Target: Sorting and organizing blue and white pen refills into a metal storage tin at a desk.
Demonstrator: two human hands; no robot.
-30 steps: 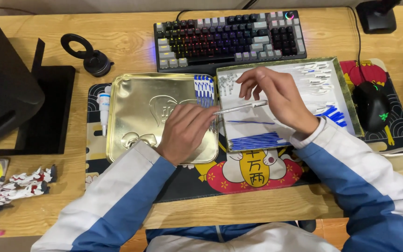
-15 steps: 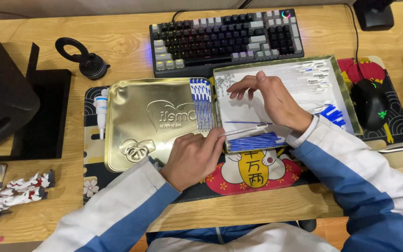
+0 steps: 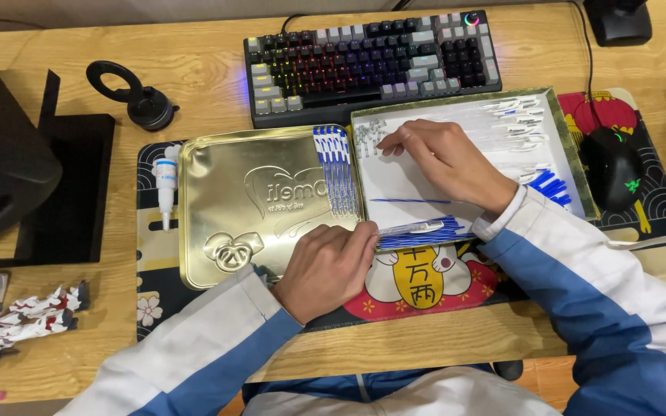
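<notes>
Clear thin plastic pen barrel (image 3: 410,228) lay level in the left hand (image 3: 325,270), pinched at its near end between curled fingers, so that grip was closed on it. It pointed toward 3 o'clock across the lower edge of the white-lined shallow tin tray (image 3: 395,185), just above a bundle of blue refills (image 3: 425,235) lying along that edge. The right hand (image 3: 445,162) rested inside the tray, fingers bent and fingertips pinched down on a cluster of small silver metal parts (image 3: 368,139) at the tray's 10 o'clock corner; whether it held any one of them could not be told. A single blue refill (image 3: 410,201) lay flat in the middle of the tray, apart from both hands. More clear barrels (image 3: 510,115) were heaped at the tray's 1 o'clock corner, with loose blue caps (image 3: 553,185) at 3 o'clock.

At 9 o'clock from the tray, touching it, sat the gold embossed tin lid (image 3: 256,208), with a row of blue-and-white pens (image 3: 337,169) lined along its right side. A small white glue bottle (image 3: 166,181) lay just left of the lid. Both tins stood on a patterned desk mat (image 3: 418,285) on the wooden surface (image 3: 210,69). A black keyboard (image 3: 371,62) lay at 12 o'clock and a black mouse (image 3: 614,166) at 3 o'clock.
</notes>
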